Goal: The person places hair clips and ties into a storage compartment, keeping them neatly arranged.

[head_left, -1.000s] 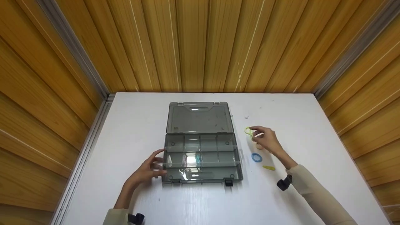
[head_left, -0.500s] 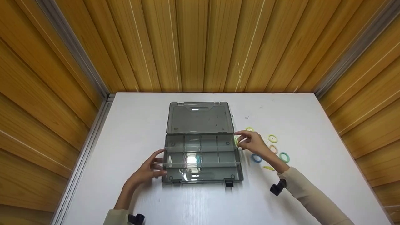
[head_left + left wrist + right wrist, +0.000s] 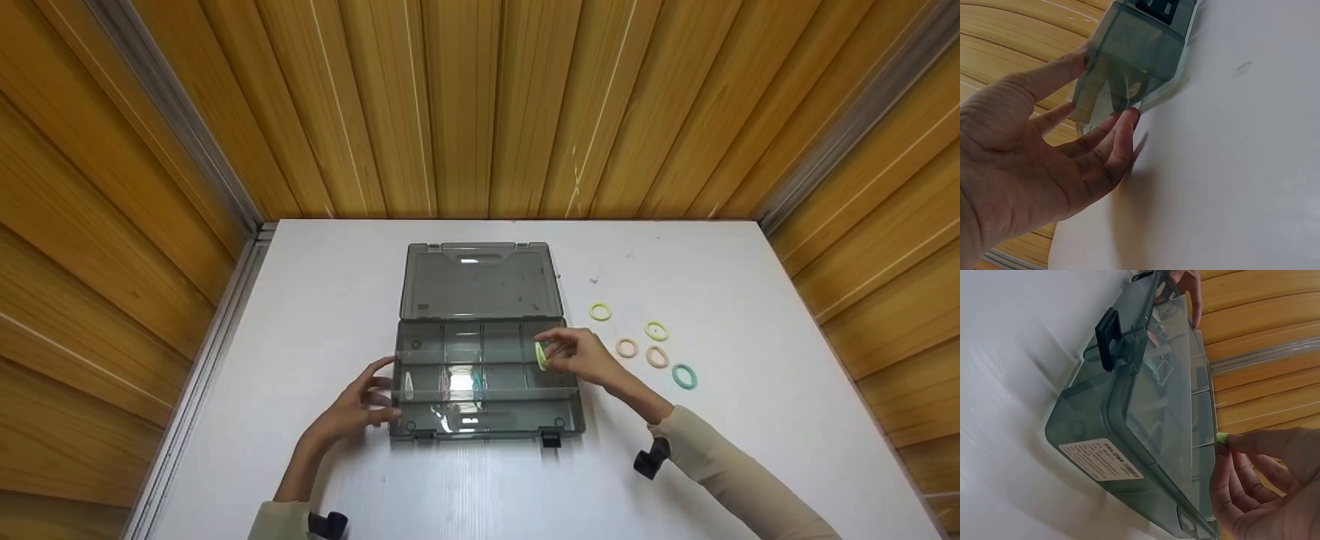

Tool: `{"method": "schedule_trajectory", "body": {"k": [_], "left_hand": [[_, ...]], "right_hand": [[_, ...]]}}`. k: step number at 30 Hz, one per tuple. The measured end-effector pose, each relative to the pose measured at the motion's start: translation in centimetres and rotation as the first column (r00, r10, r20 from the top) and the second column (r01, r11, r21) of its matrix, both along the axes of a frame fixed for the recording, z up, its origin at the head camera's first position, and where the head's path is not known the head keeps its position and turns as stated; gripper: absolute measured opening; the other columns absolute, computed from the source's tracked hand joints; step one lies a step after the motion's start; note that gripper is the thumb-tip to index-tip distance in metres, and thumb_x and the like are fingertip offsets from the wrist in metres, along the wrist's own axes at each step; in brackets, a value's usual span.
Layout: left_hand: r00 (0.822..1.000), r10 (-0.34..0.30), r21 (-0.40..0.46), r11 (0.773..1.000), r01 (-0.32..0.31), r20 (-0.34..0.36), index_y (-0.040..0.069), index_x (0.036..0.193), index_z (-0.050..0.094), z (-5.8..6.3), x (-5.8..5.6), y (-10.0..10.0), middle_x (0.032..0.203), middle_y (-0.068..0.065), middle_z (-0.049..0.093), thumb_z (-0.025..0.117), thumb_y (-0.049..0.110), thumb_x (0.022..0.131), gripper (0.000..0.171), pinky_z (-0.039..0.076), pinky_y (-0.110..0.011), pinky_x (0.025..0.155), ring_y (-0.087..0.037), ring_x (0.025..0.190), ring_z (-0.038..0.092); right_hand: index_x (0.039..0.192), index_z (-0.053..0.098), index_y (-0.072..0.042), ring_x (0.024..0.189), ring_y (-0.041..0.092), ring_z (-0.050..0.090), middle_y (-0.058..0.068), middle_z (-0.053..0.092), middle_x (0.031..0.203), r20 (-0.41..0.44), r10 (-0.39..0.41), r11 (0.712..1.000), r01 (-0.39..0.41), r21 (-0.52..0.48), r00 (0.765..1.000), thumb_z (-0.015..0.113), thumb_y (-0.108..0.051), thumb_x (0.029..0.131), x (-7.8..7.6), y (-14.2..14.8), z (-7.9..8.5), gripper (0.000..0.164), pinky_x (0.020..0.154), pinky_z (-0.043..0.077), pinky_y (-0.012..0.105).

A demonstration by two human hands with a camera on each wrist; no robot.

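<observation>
A smoky grey plastic compartment box [image 3: 487, 417] lies on the white table with its lid [image 3: 480, 285] folded back. My left hand [image 3: 349, 409] rests at the box's left end; in the left wrist view its spread fingertips [image 3: 1129, 115] meet the end wall. My right hand [image 3: 589, 358] is over the right-hand compartments. It pinches a slim yellow-green hair clip [image 3: 540, 355] between thumb and fingers; only the clip's tip [image 3: 1222, 437] shows in the right wrist view. A pale clip [image 3: 409, 385] lies in a left compartment, and more small pieces show in a middle one.
Right of the box lie yellow-green rings [image 3: 600, 311], peach rings [image 3: 627, 347] and a teal ring [image 3: 684, 376]. A black latch [image 3: 550, 440] sticks out at the box's front. Wood-patterned walls [image 3: 480, 112] stand behind and beside the table [image 3: 315, 285].
My right hand has carried the hair clip left from the rings to over the box. The forearm now covers the blue ring and yellow piece on the table. My left hand stays put.
</observation>
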State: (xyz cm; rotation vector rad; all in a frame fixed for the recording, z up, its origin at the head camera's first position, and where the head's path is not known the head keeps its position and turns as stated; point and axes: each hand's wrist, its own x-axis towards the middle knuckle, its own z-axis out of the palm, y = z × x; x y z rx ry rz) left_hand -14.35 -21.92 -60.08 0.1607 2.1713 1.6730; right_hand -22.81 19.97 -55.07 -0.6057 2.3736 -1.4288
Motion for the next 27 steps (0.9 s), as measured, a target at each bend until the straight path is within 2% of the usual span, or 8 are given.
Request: {"method": "schedule_trajectory", "body": {"k": [7, 15, 21, 24, 27], "left_hand": [[1.0, -0.003, 0.002, 1.0, 0.003, -0.002, 0.017, 0.162, 0.024, 0.0, -0.1, 0.0, 0.143, -0.031, 0.047, 0.078, 0.008, 0.089, 0.092, 0.06, -0.045, 0.081, -0.037, 0.115, 0.064], [1.0, -0.014, -0.002, 1.0, 0.014, -0.017, 0.017, 0.162, 0.024, -0.1, -0.1, -0.2, 0.142, -0.032, 0.047, 0.079, 0.009, 0.088, 0.093, 0.06, -0.044, 0.081, -0.031, 0.111, 0.065], [1.0, -0.015, -0.001, 1.0, 0.015, -0.015, 0.017, 0.162, 0.024, -0.1, -0.1, -0.2, 0.143, -0.031, 0.048, 0.079, 0.009, 0.088, 0.093, 0.059, -0.043, 0.08, -0.03, 0.111, 0.065], [1.0, -0.016, 0.001, 1.0, 0.016, -0.018, 0.016, 0.162, 0.024, -0.2, 0.0, -0.2, 0.143, -0.031, 0.048, 0.079, 0.009, 0.088, 0.093, 0.059, -0.043, 0.08, -0.031, 0.111, 0.065], [1.0, -0.011, -0.009, 1.0, 0.011, -0.014, 0.017, 0.162, 0.024, -0.2, 0.0, -0.1, 0.144, -0.031, 0.047, 0.079, 0.009, 0.088, 0.093, 0.059, -0.043, 0.08, -0.031, 0.112, 0.065]], "right_hand": [[0.123, 0.063, 0.016, 0.088, 0.043, 0.071, 0.036, 0.069, 0.1, -0.003, 0.034, 0.999, -0.034, 0.008, 0.999, 0.068, 0.013, 0.085, 0.3, -1.4, -1.0, 0.038, 0.067, 0.053, 0.014], [0.12, 0.067, 0.011, 0.085, 0.023, 0.072, 0.028, 0.073, 0.097, 0.024, 0.049, 0.999, -0.05, 0.005, 0.998, 0.074, 0.007, 0.083, 0.6, -2.6, -1.8, 0.038, 0.07, 0.054, 0.014], [0.114, 0.069, 0.012, 0.078, 0.011, 0.068, 0.027, 0.073, 0.089, 0.053, 0.055, 0.998, -0.055, -0.006, 0.997, 0.074, 0.012, 0.08, 0.5, -3.8, -2.7, 0.035, 0.066, 0.053, 0.014], [0.111, 0.068, 0.014, 0.074, 0.012, 0.069, 0.027, 0.073, 0.084, 0.059, 0.051, 0.999, -0.051, -0.001, 0.997, 0.072, 0.015, 0.079, 0.4, -4.4, -3.3, 0.033, 0.063, 0.051, 0.013], [0.109, 0.07, 0.014, 0.073, 0.02, 0.072, 0.024, 0.074, 0.08, 0.05, 0.029, 0.999, -0.031, 0.038, 0.998, 0.071, 0.015, 0.079, 0.5, -4.8, -3.7, 0.03, 0.061, 0.049, 0.013]]}}
